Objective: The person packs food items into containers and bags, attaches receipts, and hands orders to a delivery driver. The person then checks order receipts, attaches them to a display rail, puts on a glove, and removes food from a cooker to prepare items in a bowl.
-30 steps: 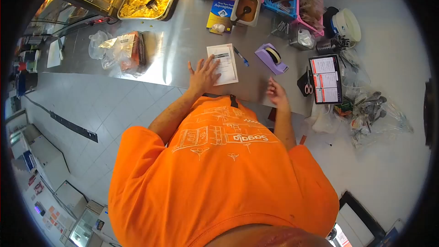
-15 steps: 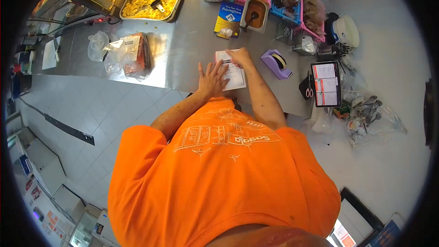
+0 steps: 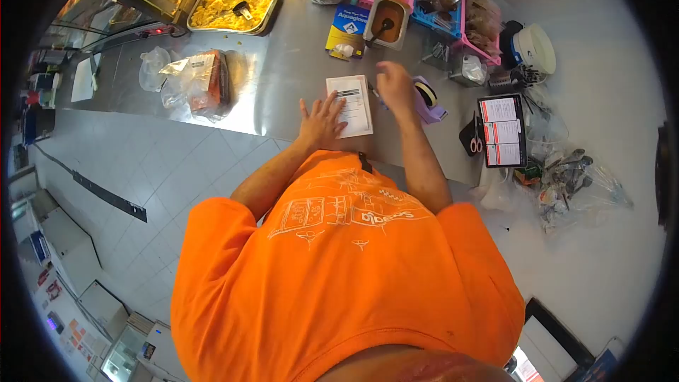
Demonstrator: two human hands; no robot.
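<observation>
My left hand [image 3: 322, 122] lies flat with its fingers spread on the left part of a printed paper slip [image 3: 359, 110], pressing it to the steel counter. The slip is white with lines of dark print. My right hand [image 3: 396, 88] is raised just right of the slip, its fingers curled and slightly blurred. A thin dark shape shows by its fingers, too small to name. Partly hidden behind my right hand is a purple tape dispenser [image 3: 433, 112] with a roll of tape in it.
Beyond the slip stand a blue-and-yellow Aquaglove box [image 3: 346, 28] and a metal sauce container [image 3: 388, 20]. Pink and blue baskets [image 3: 481, 25] line the back right. A tablet [image 3: 503, 131] and scissors [image 3: 476, 143] are at right. Bagged goods [image 3: 205, 85] and yellow food trays [image 3: 233, 7] are left.
My right hand has let go of the slip's far edge and moved right, its fingers curled. My left hand has stayed on the slip, which has shifted slightly left.
</observation>
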